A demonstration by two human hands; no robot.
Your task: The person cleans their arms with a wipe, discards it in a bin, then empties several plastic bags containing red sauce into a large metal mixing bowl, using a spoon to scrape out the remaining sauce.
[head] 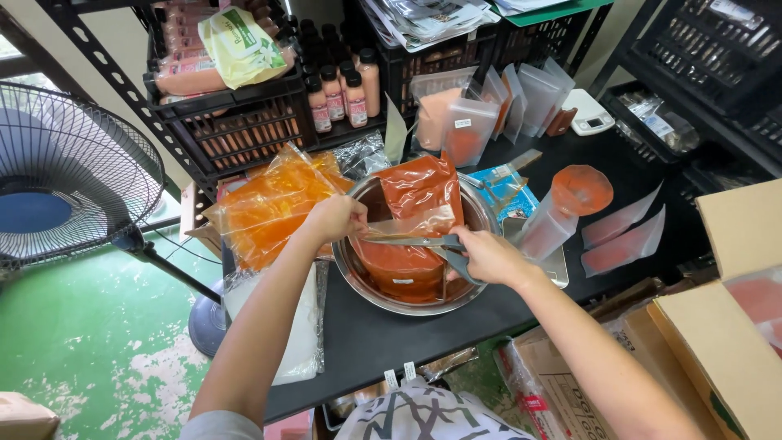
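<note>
A large clear bag of orange-red powder (417,204) stands in a steel bowl (358,279) on a black table (371,338). My left hand (334,218) pinches the bag's left edge near its middle. My right hand (487,257) grips a pair of scissors (415,240) whose blades lie level across the bag, pointing left toward my left hand. A second powder bag (399,273) lies lower in the bowl under the blades.
Crumpled orange-stained plastic bags (269,204) lie left of the bowl. Filled pouches (468,130), a funnel cup (570,204) and flat pouches (623,240) sit behind and right. Crates of bottles (338,94), a fan (65,175) and cardboard boxes (725,326) surround the table.
</note>
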